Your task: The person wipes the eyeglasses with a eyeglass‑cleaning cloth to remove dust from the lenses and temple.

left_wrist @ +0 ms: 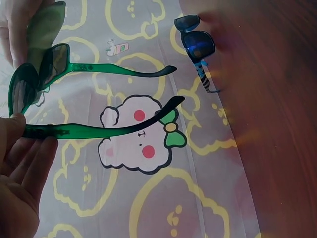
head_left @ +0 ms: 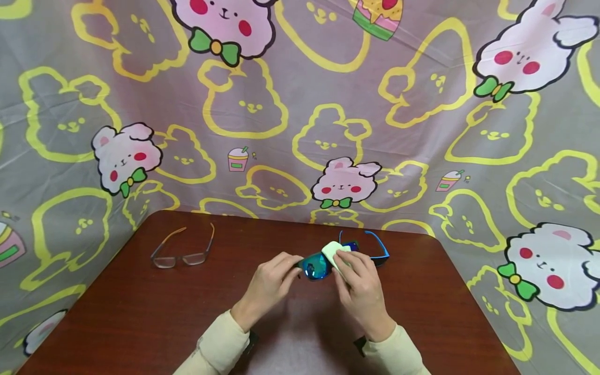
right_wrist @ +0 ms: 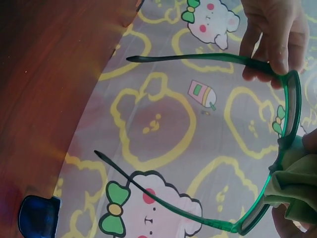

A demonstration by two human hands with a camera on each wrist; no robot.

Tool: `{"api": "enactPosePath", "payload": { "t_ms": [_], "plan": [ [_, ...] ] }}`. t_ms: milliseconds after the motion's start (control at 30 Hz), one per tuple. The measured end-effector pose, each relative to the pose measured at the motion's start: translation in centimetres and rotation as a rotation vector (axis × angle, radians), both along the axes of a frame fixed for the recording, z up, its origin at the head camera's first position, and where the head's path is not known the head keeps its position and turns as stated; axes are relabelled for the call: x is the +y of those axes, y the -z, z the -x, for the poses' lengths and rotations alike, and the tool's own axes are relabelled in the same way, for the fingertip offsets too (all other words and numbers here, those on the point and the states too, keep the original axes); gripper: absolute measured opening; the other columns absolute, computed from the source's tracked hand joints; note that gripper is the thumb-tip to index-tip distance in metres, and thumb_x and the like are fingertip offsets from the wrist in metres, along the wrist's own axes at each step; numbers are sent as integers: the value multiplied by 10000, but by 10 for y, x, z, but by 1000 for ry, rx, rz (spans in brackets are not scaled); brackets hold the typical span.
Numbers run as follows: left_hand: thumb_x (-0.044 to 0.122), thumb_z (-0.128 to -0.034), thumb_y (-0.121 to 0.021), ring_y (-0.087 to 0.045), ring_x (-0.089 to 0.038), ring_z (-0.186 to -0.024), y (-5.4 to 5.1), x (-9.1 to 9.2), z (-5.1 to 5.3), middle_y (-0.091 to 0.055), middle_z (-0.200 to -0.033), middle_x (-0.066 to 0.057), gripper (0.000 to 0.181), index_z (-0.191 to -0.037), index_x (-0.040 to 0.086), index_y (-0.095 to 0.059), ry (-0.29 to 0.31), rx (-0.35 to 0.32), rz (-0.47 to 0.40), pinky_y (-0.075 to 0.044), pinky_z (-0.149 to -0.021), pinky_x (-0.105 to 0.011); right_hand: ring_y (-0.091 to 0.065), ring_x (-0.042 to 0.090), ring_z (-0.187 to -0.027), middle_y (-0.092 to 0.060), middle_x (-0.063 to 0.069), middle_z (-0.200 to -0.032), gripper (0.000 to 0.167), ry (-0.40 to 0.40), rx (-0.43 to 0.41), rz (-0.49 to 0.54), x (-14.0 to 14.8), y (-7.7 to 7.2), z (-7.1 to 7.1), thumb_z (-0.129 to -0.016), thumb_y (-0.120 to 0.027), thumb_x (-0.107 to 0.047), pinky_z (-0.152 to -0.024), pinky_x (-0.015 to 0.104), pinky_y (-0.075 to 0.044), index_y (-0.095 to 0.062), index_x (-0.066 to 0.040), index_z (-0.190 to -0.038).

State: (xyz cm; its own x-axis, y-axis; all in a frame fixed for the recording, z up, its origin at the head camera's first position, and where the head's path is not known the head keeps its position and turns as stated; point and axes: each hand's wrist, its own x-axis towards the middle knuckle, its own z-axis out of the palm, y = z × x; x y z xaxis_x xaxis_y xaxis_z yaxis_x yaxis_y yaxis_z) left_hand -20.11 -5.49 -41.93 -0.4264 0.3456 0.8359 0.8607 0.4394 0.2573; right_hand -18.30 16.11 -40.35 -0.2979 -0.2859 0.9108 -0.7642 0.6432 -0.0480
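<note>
Green-framed sunglasses (head_left: 315,266) with blue mirrored lenses are held up above the table, temples unfolded. My left hand (head_left: 270,284) pinches them at the hinge end of one temple; the left wrist view shows its thumb and fingers (left_wrist: 34,153) round the green frame (left_wrist: 94,131). My right hand (head_left: 363,286) holds a pale green cloth (head_left: 334,251) against the other lens. In the right wrist view the folded cloth (right_wrist: 297,186) covers part of the lens near the bridge, and the green temples (right_wrist: 198,57) point away from the hands.
Clear-lens eyeglasses (head_left: 180,260) lie unfolded at the table's back left. Blue-framed sunglasses (head_left: 385,249) lie behind my right hand, partly hidden by it. A patterned cloth curtain (head_left: 262,120) stands round the back and sides of the brown table (head_left: 117,307).
</note>
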Motion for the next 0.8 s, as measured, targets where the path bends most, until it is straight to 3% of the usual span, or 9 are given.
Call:
{"api": "enactPosePath", "payload": {
  "t_ms": [133,233,367,500,700,800],
  "plan": [
    [217,-969,-537,-585,-62,-732,1,2,0,-611,-893,-8,228,-1039,34,-653,-5,7,3,-494,-647,-173,-574,344,-959,-657,145,-1081,302,-17,5,-16,-3,0,-1,-961,-554,-217,-807,459,-435,-704,32,-1039],
    [256,-980,-493,-585,-56,-726,2,3,0,-610,-890,-5,281,-1037,34,-655,-6,4,6,-491,-644,-164,-576,343,-964,-658,145,-1081,300,-27,9,-28,-6,0,-1,-960,-557,-214,-805,469,-436,-704,34,-1040],
    [153,-919,-627,-592,-56,-731,3,5,-1,-614,-887,-1,171,-1036,32,-658,-7,10,10,-496,-648,-171,-578,337,-975,-661,142,-1094,294,-32,12,-49,-9,0,-2,-959,-558,-207,-798,461,-437,-702,32,-1050],
    [41,-814,-726,-603,-63,-742,3,7,-1,-617,-884,1,224,-1028,32,-660,-20,21,15,-503,-650,-188,-580,335,-985,-661,145,-1117,292,-46,26,-81,-13,0,-4,-965,-546,-198,-808,450,-442,-698,31,-1064],
    [138,-916,-635,-592,-74,-714,3,7,-4,-612,-874,-16,166,-1021,12,-659,-75,22,18,-499,-610,-199,-583,331,-976,-663,144,-1112,293,-72,56,-131,-17,2,-6,-977,-529,-202,-782,451,-456,-705,19,-1057],
    [72,-857,-690,-586,-81,-698,3,7,-4,-611,-865,-14,161,-1006,16,-664,-118,18,10,-491,-579,-214,-582,328,-975,-665,140,-1105,278,-79,64,-156,-20,3,-7,-974,-537,-201,-778,455,-459,-712,-1,-1054]
  ]
}}
